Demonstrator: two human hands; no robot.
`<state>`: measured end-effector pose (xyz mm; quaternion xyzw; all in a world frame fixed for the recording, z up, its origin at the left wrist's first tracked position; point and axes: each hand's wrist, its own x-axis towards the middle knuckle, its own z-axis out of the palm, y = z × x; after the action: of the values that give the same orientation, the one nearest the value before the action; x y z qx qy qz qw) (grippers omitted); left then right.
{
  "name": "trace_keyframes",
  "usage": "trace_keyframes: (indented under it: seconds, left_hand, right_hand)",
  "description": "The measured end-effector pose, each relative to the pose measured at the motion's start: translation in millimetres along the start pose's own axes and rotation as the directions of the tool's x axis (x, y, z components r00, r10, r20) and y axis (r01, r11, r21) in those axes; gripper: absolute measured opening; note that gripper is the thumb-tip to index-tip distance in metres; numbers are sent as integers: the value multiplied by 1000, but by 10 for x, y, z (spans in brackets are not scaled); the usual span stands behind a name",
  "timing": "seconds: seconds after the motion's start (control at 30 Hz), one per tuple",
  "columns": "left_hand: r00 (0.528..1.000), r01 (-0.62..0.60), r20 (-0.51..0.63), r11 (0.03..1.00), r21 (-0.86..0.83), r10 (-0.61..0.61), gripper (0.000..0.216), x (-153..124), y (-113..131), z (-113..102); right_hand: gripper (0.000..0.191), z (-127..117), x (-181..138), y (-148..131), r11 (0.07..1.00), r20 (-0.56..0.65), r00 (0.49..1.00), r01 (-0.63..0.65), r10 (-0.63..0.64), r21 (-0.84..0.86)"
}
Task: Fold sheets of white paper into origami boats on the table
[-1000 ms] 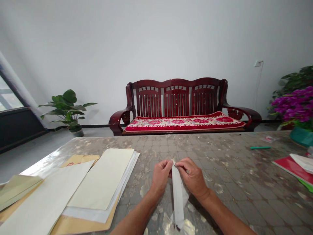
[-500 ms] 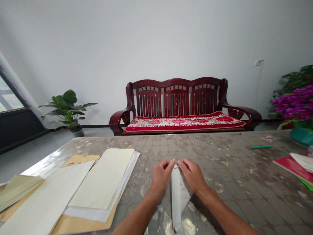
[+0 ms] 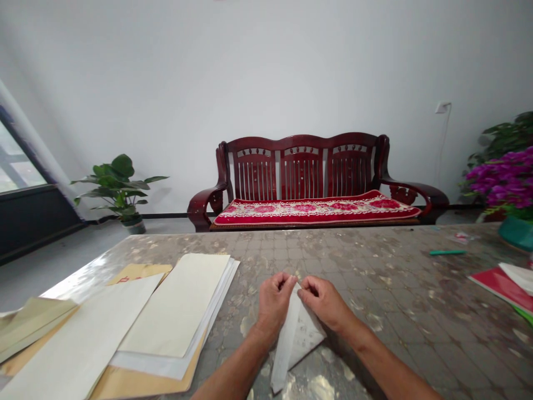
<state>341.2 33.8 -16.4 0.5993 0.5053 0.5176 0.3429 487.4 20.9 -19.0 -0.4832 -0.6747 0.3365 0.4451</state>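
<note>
A narrow folded sheet of thin white paper (image 3: pixel 291 339) lies on the patterned table (image 3: pixel 395 300) right in front of me, its long crease running toward me. My left hand (image 3: pixel 272 303) and my right hand (image 3: pixel 325 303) meet at its far tip, fingers curled and pinching the paper there. A triangular flap of the paper spreads out under my right wrist. Both forearms reach in from the bottom edge.
A stack of cream and white sheets (image 3: pixel 175 311) on brown envelopes (image 3: pixel 137 383) lies at the left. A green pen (image 3: pixel 447 252), red and white booklets (image 3: pixel 506 283) and a purple flower pot (image 3: pixel 514 230) sit at the right. Beyond the table stands a wooden bench (image 3: pixel 308 189).
The folded paper has tilted, its near end swinging left and lying flatter. Both hands stayed pinched at its far tip, shifting slightly.
</note>
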Motion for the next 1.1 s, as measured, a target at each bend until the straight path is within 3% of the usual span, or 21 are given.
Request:
trace_keyframes:
  seconds: [0.1, 0.23, 0.33, 0.43, 0.47, 0.53, 0.57, 0.6, 0.63, 0.7, 0.8, 0.9, 0.97, 1.1]
  left_hand:
    - [996, -68, 52, 997, 21, 67, 24, 41, 103, -57]
    - [959, -259, 141, 961, 98, 245, 11, 54, 311, -191]
    - [906, -393, 196, 918, 53, 376, 10, 41, 432, -304]
    - [876, -438, 205, 898, -44, 437, 12, 41, 448, -391]
    - [872, -445, 199, 894, -57, 447, 12, 44, 427, -412]
    - [864, -467, 188, 883, -48, 467, 12, 47, 354, -445]
    - [858, -481, 184, 876, -33, 479, 13, 47, 306, -459]
    - [855, -493, 179, 870, -18, 488, 15, 46, 252, -472]
    - [854, -499, 172, 867, -3, 492, 18, 43, 195, -484]
    - [863, -495, 138, 869, 27, 487, 21, 37, 79, -504]
    - [879, -476, 51, 878, 60, 473, 19, 27, -80, -516]
    - [887, -462, 14, 885, 63, 462, 19, 18, -202, -507]
    - [885, -465, 39, 883, 66, 464, 21, 15, -265, -504]
    - [882, -469, 130, 871, 145, 453, 21, 17, -375, -531]
  right_hand:
    - [15, -27, -23, -55, 998, -42, 999, 26, -28, -60]
    - [20, -93, -104, -231, 908, -220, 926, 216, -308, -359]
    - [21, -194, -123, -331, 867, -192, 888, 327, -419, -377]
    - [25, -338, -36, -266, 948, -195, 933, 276, -304, -159]
    - [29, -387, 13, -199, 976, -274, 937, 204, -215, -71]
    - [37, -471, 113, -18, 996, -470, 882, 56, -18, 67]
    - [42, -500, 154, 81, 987, -504, 857, -26, 104, 161]
    - [44, -520, 182, 175, 955, -481, 844, -115, 238, 272]
    - [44, -531, 195, 255, 904, -375, 860, -200, 347, 378]
    - [42, -527, 179, 353, 803, -142, 884, -324, 445, 500]
    - [41, -488, 96, 346, 737, 13, 907, -350, 421, 578]
    - [43, -420, 28, 263, 774, 45, 936, -315, 349, 550]
    - [41, -350, 15, 230, 832, 21, 948, -290, 318, 472]
    - [31, -178, 41, 235, 909, -154, 960, -157, 232, 387]
